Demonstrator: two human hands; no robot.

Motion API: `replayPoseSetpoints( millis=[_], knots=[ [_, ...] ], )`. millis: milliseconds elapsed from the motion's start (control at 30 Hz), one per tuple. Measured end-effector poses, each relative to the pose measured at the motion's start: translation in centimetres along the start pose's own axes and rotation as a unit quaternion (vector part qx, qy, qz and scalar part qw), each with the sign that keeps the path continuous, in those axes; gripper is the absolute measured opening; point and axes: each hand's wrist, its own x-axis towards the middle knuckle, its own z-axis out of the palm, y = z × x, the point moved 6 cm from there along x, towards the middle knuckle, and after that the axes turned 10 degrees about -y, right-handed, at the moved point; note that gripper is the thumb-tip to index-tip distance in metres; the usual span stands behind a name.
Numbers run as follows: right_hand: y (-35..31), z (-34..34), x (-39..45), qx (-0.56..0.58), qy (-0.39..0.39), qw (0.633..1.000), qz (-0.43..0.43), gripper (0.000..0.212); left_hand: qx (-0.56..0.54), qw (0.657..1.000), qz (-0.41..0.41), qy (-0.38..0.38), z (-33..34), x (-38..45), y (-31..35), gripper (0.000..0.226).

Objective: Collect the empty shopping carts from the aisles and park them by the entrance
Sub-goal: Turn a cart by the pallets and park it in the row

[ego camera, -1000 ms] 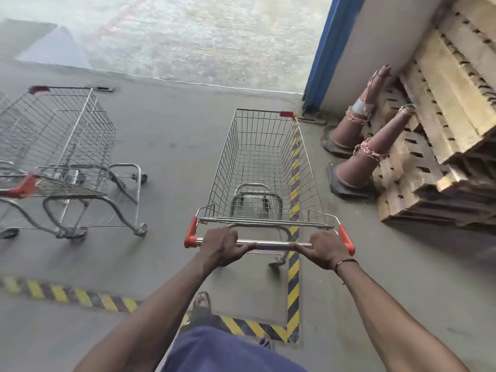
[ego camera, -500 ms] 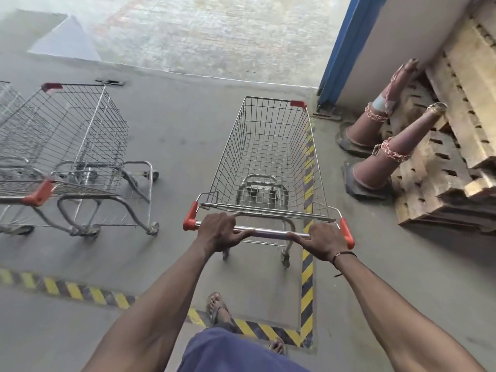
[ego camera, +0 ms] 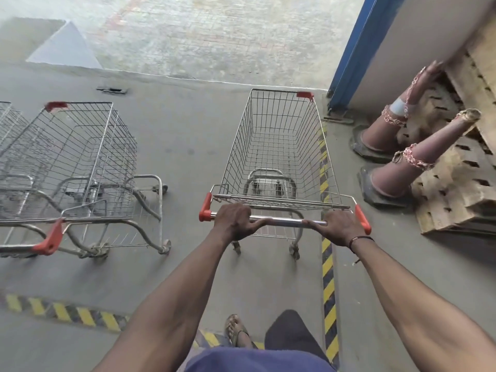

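Observation:
An empty wire shopping cart [ego camera: 279, 146] with red handle ends stands straight ahead of me on the grey concrete floor. My left hand [ego camera: 233, 222] grips the left part of its metal handle bar [ego camera: 284, 221]. My right hand [ego camera: 339, 228] grips the right part, next to the red end cap. To the left stands a parked empty cart [ego camera: 80, 167] with a red-tipped handle, and the edge of another cart [ego camera: 8, 122] shows at the far left.
Yellow-black floor tape [ego camera: 328, 277] runs under the cart's right side and across the floor behind it. Two tilted traffic cones [ego camera: 418, 162] and wooden pallets [ego camera: 461, 183] lean at the right wall. A blue door post [ego camera: 357, 52] frames the bright paved entrance ahead.
The cart has rolled forward and slightly right between the tape lines, toward the entrance threshold. The parked cart at left now sits closer beside it. Both hands kept their grip.

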Motion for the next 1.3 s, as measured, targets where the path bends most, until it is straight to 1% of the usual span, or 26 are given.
replayPoseSetpoints(
  millis=[67, 133, 433, 533, 667, 733, 833, 900, 1067, 1167, 1300],
  knots=[
    [-0.9, -1.4, 2.0, -0.004, 0.001, 1.000, 0.001, 0.099, -0.005, 1.000, 0.004, 0.001, -1.1, 1.7, -1.7, 0.090],
    [-1.5, -2.5, 4.2, 0.003, 0.000, 1.000, -0.002, 0.090, -0.002, 1.000, 0.004, 0.005, -1.8, 3.7, -3.4, 0.092],
    [-1.9, -9.6, 17.4, -0.011, 0.022, 0.999, -0.030, 0.090, -0.016, 0.999, -0.025, 0.017, -5.6, 14.3, -9.8, 0.089],
    [-2.0, -12.6, 22.5, -0.019, 0.025, 0.999, -0.043, 0.096, -0.027, 0.999, -0.041, 0.016, -7.2, 18.5, -12.0, 0.089],
    [-2.9, -16.2, 29.0, -0.034, 0.018, 0.998, -0.058, 0.099, -0.022, 0.998, -0.061, 0.015, -9.2, 23.6, -15.6, 0.095],
    [-3.6, -17.8, 31.9, -0.041, 0.021, 0.997, -0.067, 0.102, -0.027, 0.997, -0.069, 0.014, -10.2, 25.7, -17.4, 0.093],
    [-4.8, -19.4, 35.8, -0.027, 0.022, 0.996, -0.078, 0.096, -0.034, 0.996, -0.083, 0.003, -11.5, 28.2, -20.1, 0.089],
    [-5.7, -20.4, 37.9, -0.010, 0.024, 0.996, -0.080, 0.091, -0.037, 0.995, -0.095, -0.013, -12.1, 29.5, -21.9, 0.089],
    [-8.3, -21.8, 41.3, -0.007, 0.025, 0.996, -0.088, 0.090, -0.037, 0.993, -0.108, -0.017, -13.2, 30.9, -25.5, 0.089],
    [-9.9, -22.3, 42.1, -0.014, 0.026, 0.995, -0.097, 0.093, -0.038, 0.992, -0.115, -0.021, -13.5, 30.5, -27.0, 0.086],
    [-12.5, -22.2, 41.8, -0.017, 0.020, 0.995, -0.100, 0.094, -0.038, 0.991, -0.119, -0.036, -13.4, 28.8, -29.0, 0.091]
  ],
)
